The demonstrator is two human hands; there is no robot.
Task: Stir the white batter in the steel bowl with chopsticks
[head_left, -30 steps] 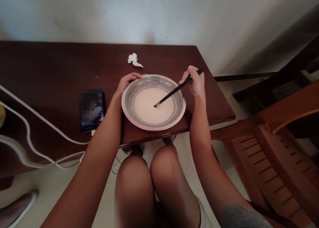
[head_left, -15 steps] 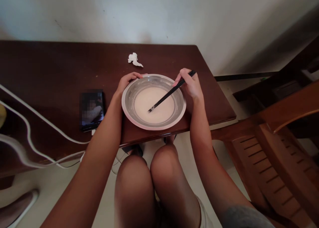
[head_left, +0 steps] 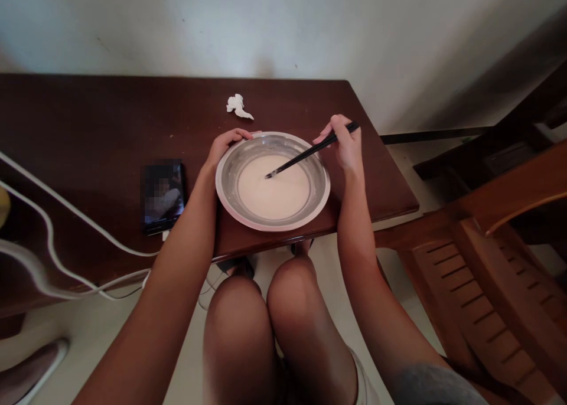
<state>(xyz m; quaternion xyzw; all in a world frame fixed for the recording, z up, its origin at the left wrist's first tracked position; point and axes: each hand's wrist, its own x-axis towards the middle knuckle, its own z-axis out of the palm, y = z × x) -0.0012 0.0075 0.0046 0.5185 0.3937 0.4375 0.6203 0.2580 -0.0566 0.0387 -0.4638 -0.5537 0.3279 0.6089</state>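
Note:
A wide metal bowl [head_left: 228, 201] sits at the front edge of the dark wooden table, with smooth off-white batter [head_left: 274, 198] in its bottom. My left hand [head_left: 225, 145] grips the bowl's left rim, its fingers curled over the far left side. In my right hand [head_left: 345, 142], above the right rim, are black chopsticks [head_left: 305, 154], held closely together. They slant down to the left, and their whitened tips touch the batter near the middle of the bowl.
Behind the bowl lies a crumpled white tissue [head_left: 239, 107]. A phone [head_left: 163, 195] with a lit screen rests left of my left forearm, near several white cables [head_left: 80, 204]. A wooden chair [head_left: 469, 287] stands to the right. The wall [head_left: 199, 27] borders the table's far side.
The chopstick tips have moved away from me through the batter, toward the far side of the bowl. My right hand has shifted slightly right. My left hand stays on the rim.

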